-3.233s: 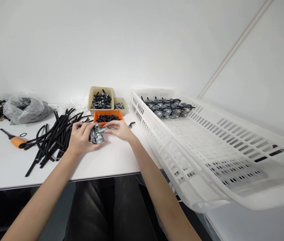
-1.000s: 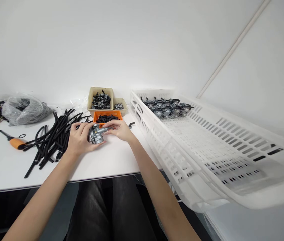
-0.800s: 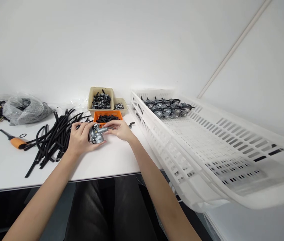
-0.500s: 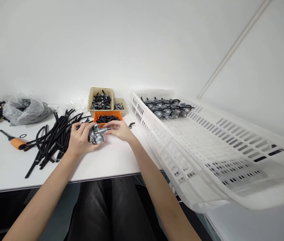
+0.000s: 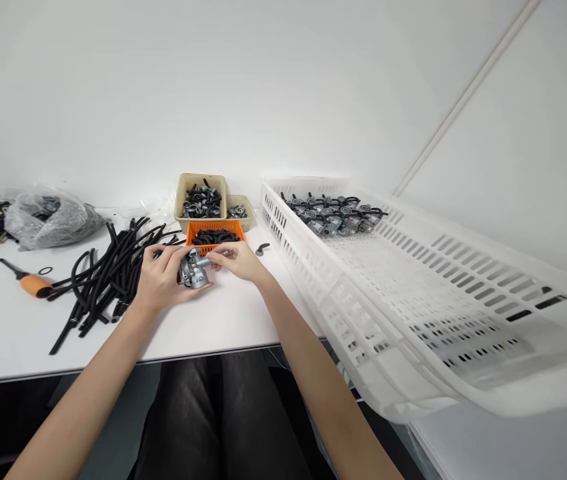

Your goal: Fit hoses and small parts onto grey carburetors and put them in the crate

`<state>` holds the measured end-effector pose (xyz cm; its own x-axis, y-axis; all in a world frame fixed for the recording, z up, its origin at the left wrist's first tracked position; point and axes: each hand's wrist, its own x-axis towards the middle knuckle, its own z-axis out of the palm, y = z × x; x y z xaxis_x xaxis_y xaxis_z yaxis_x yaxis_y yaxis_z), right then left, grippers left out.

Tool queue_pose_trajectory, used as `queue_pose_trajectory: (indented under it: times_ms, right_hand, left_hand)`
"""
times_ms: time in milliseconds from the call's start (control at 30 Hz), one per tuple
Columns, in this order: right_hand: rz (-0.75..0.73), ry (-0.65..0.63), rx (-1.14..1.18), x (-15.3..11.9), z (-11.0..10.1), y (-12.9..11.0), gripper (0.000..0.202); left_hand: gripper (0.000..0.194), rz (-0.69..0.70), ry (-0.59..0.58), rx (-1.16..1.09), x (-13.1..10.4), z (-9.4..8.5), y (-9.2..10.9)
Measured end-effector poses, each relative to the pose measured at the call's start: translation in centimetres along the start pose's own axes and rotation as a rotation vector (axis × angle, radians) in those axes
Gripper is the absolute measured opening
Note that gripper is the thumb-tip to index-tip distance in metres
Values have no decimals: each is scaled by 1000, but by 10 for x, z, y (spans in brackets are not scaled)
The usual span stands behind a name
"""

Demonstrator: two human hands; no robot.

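- Our right hand (image 5: 238, 260) has shifted its grip at the stub (image 5: 204, 261).
- Our left hand (image 5: 159, 275) curls its fingers round the metal part (image 5: 194, 275), over the surface (image 5: 223, 321) between orange basket (image 5: 213, 227) and front edge; right fingers pinch the stub's end.
- We seem to be working the stub; next needs steady left support.

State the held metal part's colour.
The metal part is silver-grey; it shows best in the head view.
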<state>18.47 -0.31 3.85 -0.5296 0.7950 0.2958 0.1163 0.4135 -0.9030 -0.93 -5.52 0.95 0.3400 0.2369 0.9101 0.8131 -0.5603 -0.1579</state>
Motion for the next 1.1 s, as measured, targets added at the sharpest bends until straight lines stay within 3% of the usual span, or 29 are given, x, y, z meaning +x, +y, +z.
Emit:
queue_pose_trajectory:
  times_ms: [733, 1000, 1100]
  right_hand:
    - [63, 8, -131, 0, 1, 1, 57]
    - [65, 0, -123, 0, 1, -1, 57]
    - [18, 18, -56, 0, -2, -2, 47]
  left_hand:
    - [70, -4, -33, -40, -5, 3, 0]
    - [69, 4, -21, -17, -3, 3, 1]
    - [69, -16, -40, -13, -3, 3, 1]
